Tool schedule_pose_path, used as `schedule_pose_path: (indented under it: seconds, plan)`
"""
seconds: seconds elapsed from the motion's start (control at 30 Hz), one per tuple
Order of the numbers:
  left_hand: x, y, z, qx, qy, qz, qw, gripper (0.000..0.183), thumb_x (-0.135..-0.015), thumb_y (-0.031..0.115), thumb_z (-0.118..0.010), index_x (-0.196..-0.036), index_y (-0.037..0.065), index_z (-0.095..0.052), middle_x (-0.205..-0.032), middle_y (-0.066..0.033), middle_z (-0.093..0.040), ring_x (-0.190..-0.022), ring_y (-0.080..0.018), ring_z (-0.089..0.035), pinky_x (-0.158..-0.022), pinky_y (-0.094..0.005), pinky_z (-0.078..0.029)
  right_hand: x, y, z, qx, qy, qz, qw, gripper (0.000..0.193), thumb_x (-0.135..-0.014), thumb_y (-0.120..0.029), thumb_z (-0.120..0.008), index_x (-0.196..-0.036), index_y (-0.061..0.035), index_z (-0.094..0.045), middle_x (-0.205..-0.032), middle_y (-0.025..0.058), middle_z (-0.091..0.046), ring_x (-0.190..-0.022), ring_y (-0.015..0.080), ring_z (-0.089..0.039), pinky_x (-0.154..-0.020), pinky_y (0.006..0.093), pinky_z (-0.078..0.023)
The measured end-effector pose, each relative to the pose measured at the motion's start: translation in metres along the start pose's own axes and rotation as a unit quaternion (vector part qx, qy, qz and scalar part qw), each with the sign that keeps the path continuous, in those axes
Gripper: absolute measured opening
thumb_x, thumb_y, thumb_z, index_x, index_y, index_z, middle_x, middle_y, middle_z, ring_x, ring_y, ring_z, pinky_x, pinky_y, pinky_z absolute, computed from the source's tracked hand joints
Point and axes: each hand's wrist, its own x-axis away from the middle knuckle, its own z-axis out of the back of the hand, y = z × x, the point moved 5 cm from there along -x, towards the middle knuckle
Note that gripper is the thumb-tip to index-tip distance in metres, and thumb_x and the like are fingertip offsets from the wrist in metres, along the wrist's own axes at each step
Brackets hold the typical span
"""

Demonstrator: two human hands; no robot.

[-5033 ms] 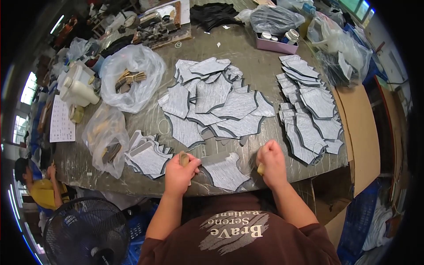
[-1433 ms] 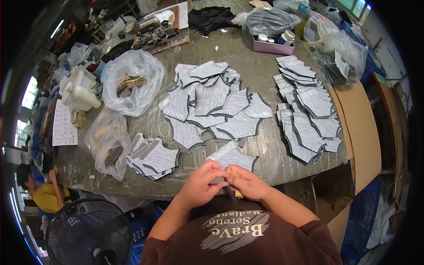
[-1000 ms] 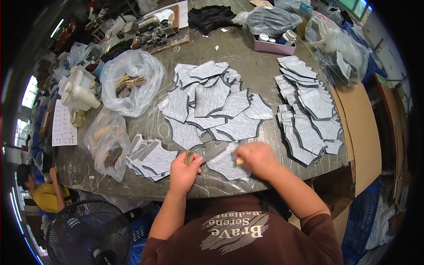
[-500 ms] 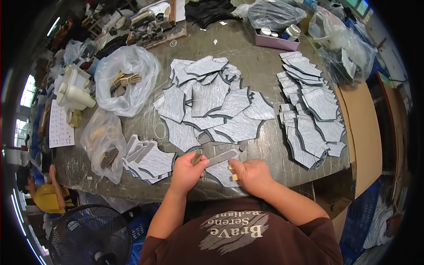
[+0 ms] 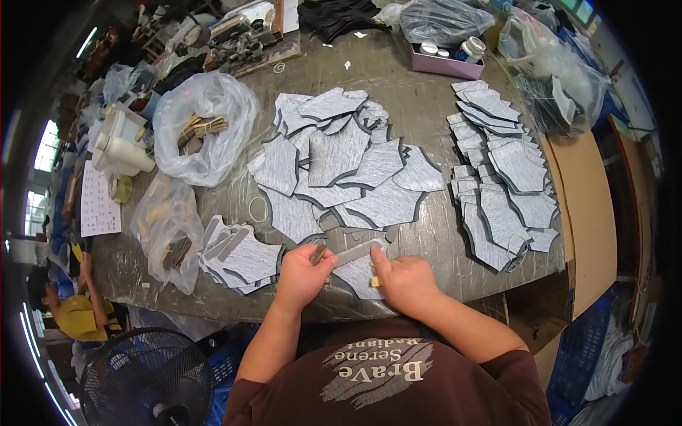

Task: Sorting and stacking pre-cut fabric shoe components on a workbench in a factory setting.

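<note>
My left hand is closed around a small bundle of brown strips. Its thumb side touches the near end of a long grey strip. That strip lies slantwise on a light-grey cut piece with a dark edge, at the table's front. My right hand rests over the piece, with its index finger stretched onto the strip's far end and the other fingers curled. A small yellow band or tab shows at its fingers; I cannot tell whether it is worn or held.
A loose heap of similar grey pieces lies ahead, overlapping rows at right, and a small stack at left. Plastic bags with bundled strips stand at left. A purple box is at the back, a fan lower left.
My right index finger has slid up onto the far end of the grey strip and straightened. My left hand keeps its place with the bundle.
</note>
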Motion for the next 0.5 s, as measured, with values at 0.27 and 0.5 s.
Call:
schedule_pose_path:
  seconds: [0.27, 0.5]
  plan:
    - [-0.001, -0.005, 0.002, -0.081, 0.016, -0.053, 0.995, 0.009, -0.078, 0.007, -0.066, -0.076, 0.001, -0.059, -0.06, -0.0001, -0.057, -0.051, -0.0046, -0.05, -0.047, -0.0197, -0.039, 0.0, -0.002, 0.0, 0.006, -0.001, -0.012, 1.0, 0.037, -0.072, -0.013, -0.055, -0.105, 0.0014, -0.059, -0.056, 0.0014, -0.053, -0.048, 0.0176, -0.054, -0.045, 0.0319, -0.041]
    - [0.01, 0.015, -0.002, -0.044, -0.028, -0.046, 0.998, 0.007, -0.081, 0.006, -0.061, -0.082, 0.0, -0.057, -0.063, -0.0025, -0.058, -0.05, -0.0056, -0.048, -0.046, -0.0203, -0.038, 0.006, -0.009, 0.007, 0.029, -0.027, 0.047, 0.998, 0.034, -0.071, -0.016, -0.056, -0.101, -0.0014, -0.06, -0.062, 0.0001, -0.054, -0.053, 0.0164, -0.055, -0.046, 0.0318, -0.041]
